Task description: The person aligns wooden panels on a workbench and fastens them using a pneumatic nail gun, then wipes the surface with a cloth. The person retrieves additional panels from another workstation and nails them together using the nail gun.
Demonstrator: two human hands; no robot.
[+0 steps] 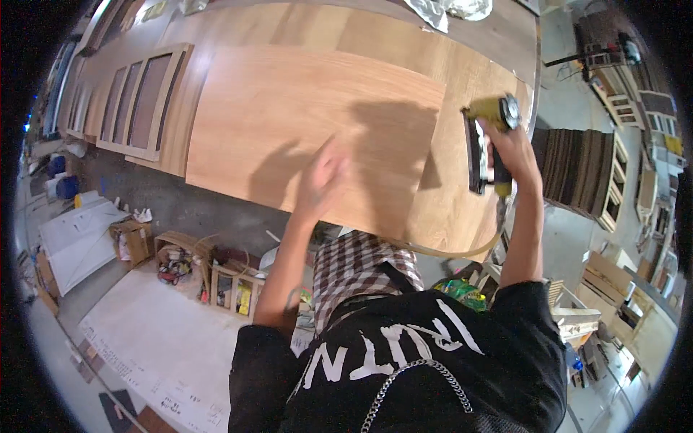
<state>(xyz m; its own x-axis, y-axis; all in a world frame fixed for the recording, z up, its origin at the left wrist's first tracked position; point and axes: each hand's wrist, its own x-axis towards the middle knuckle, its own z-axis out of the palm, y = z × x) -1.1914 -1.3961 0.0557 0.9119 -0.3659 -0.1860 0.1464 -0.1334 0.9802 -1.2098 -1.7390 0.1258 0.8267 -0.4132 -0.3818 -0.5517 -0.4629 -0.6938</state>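
Note:
My right hand (516, 153) is wrapped round the handle of a yellow and black air nail gun (492, 110), held above the right part of the worktop. A yellowish air hose (462, 253) runs from it in a curve toward my waist. Over a flat reddish wooden panel (267, 108), near its front edge, is my left hand (326, 177), smeared by motion. Its fingers are too blurred to read, and no tool shows in it. Beneath the panel lies a larger light wood board (462, 216); shadows of my hands and head fall on both.
A slatted wooden frame (172, 101) lies at the left of the worktop. Crumpled clear plastic (465, 9) sits at the far edge. To the right stands a stack of brown boards (574, 169). Behind on the left are a wooden crate (175, 239) of odds and ends and a white sheet (151, 339).

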